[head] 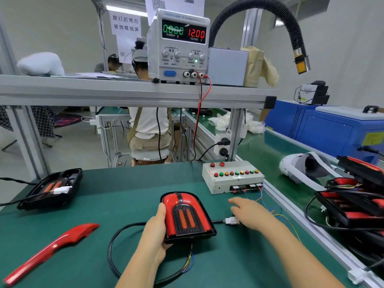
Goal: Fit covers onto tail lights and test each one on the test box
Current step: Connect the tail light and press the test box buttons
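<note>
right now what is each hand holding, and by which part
The left hand grips the tail light by its left edge. The right hand is over the white connector; whether it has a grip there cannot be told.

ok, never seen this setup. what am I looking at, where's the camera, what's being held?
No robot: one wide camera on a person's head looks down at their two bare hands. The left hand grips a tail light, red cover fitted, at the green bench. The right hand is at the white connector on its cable; whether it grips is unclear. Behind sits the test box with coloured buttons; on the shelf a power supply reads 12.00 V, 0.000 A. An uncovered tail light and a long red plastic part lie left; more lights are stacked right.
</note>
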